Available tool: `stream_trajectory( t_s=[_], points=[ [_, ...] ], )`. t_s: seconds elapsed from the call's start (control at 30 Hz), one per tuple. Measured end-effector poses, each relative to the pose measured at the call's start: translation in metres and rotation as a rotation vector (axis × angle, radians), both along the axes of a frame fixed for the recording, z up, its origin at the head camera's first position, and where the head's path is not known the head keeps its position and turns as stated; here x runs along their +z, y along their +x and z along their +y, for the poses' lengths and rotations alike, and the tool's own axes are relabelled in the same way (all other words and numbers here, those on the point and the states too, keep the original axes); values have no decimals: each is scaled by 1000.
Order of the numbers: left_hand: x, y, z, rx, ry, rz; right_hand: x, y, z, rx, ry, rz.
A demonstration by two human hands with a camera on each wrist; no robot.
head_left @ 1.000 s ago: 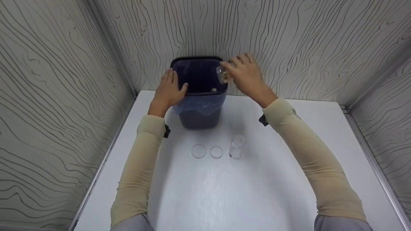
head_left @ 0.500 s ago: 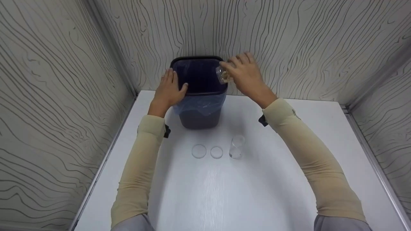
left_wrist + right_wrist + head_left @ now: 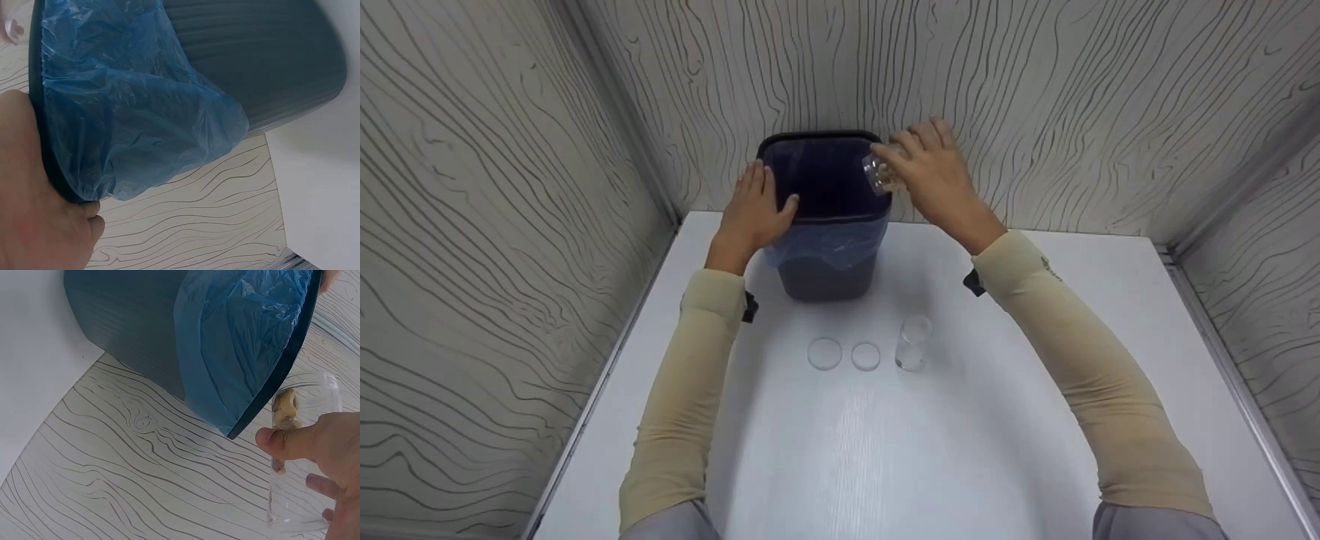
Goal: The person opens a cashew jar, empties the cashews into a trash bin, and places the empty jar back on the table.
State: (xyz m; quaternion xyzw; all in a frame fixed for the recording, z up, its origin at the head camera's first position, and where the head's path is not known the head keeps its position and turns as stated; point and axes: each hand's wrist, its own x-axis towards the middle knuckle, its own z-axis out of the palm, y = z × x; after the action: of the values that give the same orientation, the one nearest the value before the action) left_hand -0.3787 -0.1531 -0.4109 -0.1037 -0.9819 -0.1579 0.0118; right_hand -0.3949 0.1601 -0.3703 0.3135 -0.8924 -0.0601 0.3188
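My right hand (image 3: 936,176) grips a clear cylindrical jar (image 3: 295,495), tilted at the right rim of a dark trash bin (image 3: 826,277). Several tan, lumpy pieces (image 3: 287,405) lie inside the jar near its mouth; what they are is unclear. My left hand (image 3: 752,210) holds the bin's near left corner, thumb over the inner side and fingers along the outside. A blue plastic liner (image 3: 146,112) folds down over the bin's rim. The bin's bottom is too dark to make out.
On the white table (image 3: 847,457), in front of the bin, lie two clear round lids, a larger one (image 3: 824,354) and a smaller one (image 3: 865,357). Beside them is another clear jar (image 3: 913,345). Patterned walls (image 3: 997,67) enclose the table behind and on both sides.
A small piece seen above the bin's near rim one second ago is out of sight now. The right hand and jar have shifted slightly; my left hand has stayed put.
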Motion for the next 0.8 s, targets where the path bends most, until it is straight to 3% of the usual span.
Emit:
stream_trajectory(
  t_s=[0.43, 0.8],
  points=[
    [0, 4, 0, 1, 9, 1, 1, 1, -6, -27, 11, -18],
    [1, 3, 1, 3, 22, 2, 2, 0, -7, 23, -26, 4]
  ],
)
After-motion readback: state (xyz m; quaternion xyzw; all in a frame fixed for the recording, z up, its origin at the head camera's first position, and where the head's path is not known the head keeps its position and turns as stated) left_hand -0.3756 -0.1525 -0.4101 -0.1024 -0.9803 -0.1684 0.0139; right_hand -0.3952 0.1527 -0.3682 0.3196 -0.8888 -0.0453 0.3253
